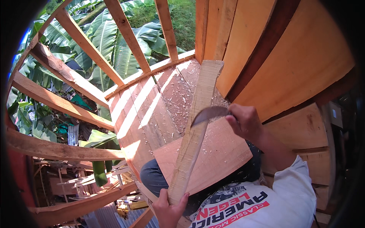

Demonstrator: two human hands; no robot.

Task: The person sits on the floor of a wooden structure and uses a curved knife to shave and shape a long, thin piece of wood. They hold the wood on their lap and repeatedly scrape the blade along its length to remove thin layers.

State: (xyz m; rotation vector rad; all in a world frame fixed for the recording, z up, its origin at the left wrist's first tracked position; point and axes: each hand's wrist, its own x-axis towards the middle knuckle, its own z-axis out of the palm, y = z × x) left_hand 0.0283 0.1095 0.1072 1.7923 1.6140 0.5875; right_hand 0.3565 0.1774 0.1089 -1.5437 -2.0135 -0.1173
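A long, rough-cut wooden plank (196, 102) slants from my lap up toward the far wall. My left hand (169, 208) grips its near end, thumb on one edge and fingers on the other. In my right hand (245, 121) is a knife with a broad, curved dark blade (209, 115); its handle is hidden in my closed fist. The blade lies across the plank around its middle, slightly blurred. Beneath the plank, a flat reddish wooden board (224, 147) rests over my legs, with a few shavings on it.
Wood shavings (184, 89) litter the plank floor (146, 117). A railing of wooden slats (91, 47) runs along the left and far side, with banana leaves beyond. An orange-brown wooden wall (300, 57) rises close on the right. Scrap timber (102, 178) lies below, outside the railing.
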